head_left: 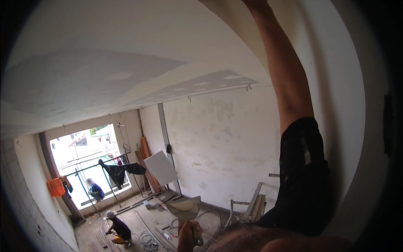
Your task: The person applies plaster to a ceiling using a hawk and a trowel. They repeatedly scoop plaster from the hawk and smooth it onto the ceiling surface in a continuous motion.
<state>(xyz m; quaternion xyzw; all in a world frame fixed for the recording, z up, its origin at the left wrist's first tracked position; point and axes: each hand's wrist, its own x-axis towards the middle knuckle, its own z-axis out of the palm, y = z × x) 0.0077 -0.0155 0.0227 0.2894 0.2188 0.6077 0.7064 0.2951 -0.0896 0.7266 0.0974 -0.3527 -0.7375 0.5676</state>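
Low in the picture, my left hand (187, 233) is closed around the handle of a broad putty knife (195, 236). Its wide blade points up, and a pale lump of filler (184, 205) lies on it. My right arm, in a black sleeve, stretches up along the white wall towards the ceiling (96, 29). Only the start of my right hand (254, 2) shows at the top edge; its fingers are cut off, so whatever they hold is hidden. Lighter filler patches and bands cover parts of the grey ceiling boards.
Far below, one person (119, 230) crouches on the floor; another person (95, 190) is by the bright window opening. Clothes hang on a pipe frame (87, 169). A ladder-like frame (231, 212), a leaning white board (161, 168), planks and coiled cable (147, 241) stand or lie around.
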